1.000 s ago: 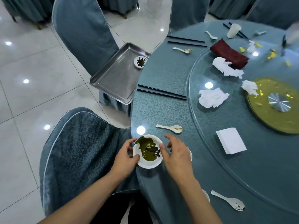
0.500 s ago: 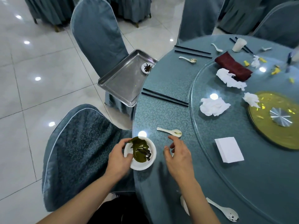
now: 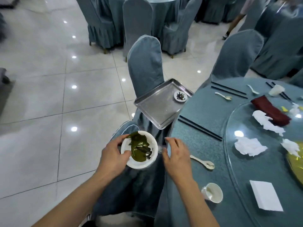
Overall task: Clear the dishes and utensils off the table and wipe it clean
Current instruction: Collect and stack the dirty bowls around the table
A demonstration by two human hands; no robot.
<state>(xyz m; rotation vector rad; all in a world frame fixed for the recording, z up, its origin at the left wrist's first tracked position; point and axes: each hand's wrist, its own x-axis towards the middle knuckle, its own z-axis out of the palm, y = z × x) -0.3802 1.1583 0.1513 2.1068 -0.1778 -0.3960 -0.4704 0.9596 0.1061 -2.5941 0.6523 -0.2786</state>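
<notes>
Banquet table [image 3: 205, 145] edge: left hand [image 3: 113, 154] pinches rim of leaf-filled bowl [image 3: 139, 149] off-table w/ one-sided grip, right hand [image 3: 176, 154] open, empty; tilt risks spilling onto chair [image 3: 131, 185].

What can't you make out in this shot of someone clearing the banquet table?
All from the head camera:
- Bowl: the underside, hidden by the gripping left hand and the bowl itself.
- Right hand: motion blur hides whether its fingertips touch anything.
- Small dish on the steel tray: its dark contents are too small to identify.
- Yellow centre plate: cut off by the right edge.
</notes>
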